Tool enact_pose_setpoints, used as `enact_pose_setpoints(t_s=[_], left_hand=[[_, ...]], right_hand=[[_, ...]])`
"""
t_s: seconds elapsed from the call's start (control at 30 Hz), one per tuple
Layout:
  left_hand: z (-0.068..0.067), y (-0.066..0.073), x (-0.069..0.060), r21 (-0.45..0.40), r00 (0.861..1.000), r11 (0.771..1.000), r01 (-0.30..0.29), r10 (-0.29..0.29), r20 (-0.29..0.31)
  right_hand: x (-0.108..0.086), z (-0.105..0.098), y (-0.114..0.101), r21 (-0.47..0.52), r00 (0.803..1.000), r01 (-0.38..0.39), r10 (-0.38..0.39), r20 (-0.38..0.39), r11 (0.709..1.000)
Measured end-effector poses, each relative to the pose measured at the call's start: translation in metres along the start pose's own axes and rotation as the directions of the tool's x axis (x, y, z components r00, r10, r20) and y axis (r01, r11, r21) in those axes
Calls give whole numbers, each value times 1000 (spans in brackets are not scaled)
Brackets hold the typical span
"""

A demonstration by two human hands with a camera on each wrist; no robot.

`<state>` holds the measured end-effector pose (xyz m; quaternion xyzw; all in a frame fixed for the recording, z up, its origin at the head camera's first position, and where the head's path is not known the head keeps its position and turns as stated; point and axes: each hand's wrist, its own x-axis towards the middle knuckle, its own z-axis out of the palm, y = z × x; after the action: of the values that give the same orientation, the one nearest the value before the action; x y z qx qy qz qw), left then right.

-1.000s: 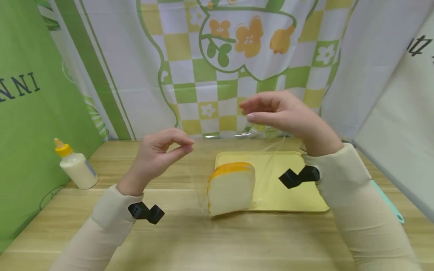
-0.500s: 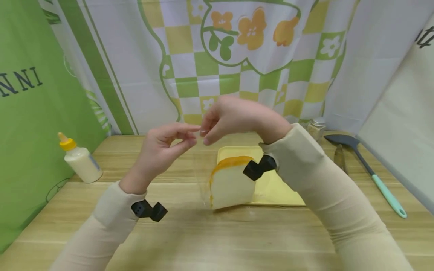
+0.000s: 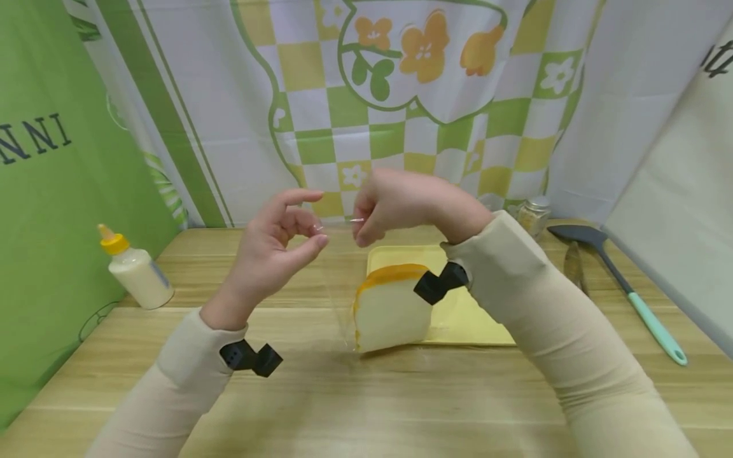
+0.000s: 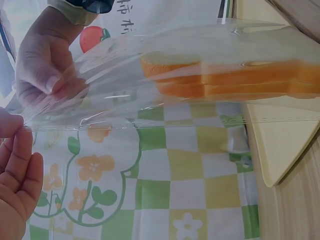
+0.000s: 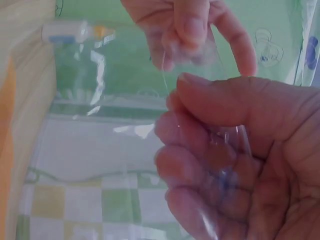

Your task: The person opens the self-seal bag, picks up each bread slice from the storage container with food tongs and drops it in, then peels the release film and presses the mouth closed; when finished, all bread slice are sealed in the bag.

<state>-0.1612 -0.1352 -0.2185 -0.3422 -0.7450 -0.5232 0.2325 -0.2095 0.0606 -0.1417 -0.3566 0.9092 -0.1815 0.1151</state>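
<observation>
A clear plastic bag (image 4: 120,82) holds thick bread slices (image 3: 394,312) with an orange-brown crust, standing at the front left of a yellow tray (image 3: 471,318). My left hand (image 3: 266,251) pinches the bag's open top edge between the thumb and a finger, its index finger raised off. Close beside it, my right hand (image 3: 409,202) grips the same edge, the thumb against curled fingers. In the right wrist view the film runs between the right thumb and fingers (image 5: 182,170). Both hands are above the bread, a small gap apart.
At the left stands a white squeeze bottle (image 3: 140,278) with a yellow cap. On the right lie a spatula (image 3: 630,296) with a mint handle and a knife (image 3: 573,267), near a glass shaker jar (image 3: 534,215). A patterned curtain (image 3: 343,108) hangs behind the table.
My right hand has come left and down from the bag's far side to beside my left hand. Since half a second ago the left index finger has lifted and the hands have parted slightly.
</observation>
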Motion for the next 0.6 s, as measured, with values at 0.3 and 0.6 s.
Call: enact_pose_setpoints(t_s=[0.3,0.6], left_hand=[[-3,-6,-3,-17,1000,1000,-19,19,-15],[-6,-9,-5,-42,999,999,-31,30,-24]], right_hand=[[-19,-9,29,19,998,-60,60,-5,998],[-39,-19,54,24,996,-87,87,-6,996]])
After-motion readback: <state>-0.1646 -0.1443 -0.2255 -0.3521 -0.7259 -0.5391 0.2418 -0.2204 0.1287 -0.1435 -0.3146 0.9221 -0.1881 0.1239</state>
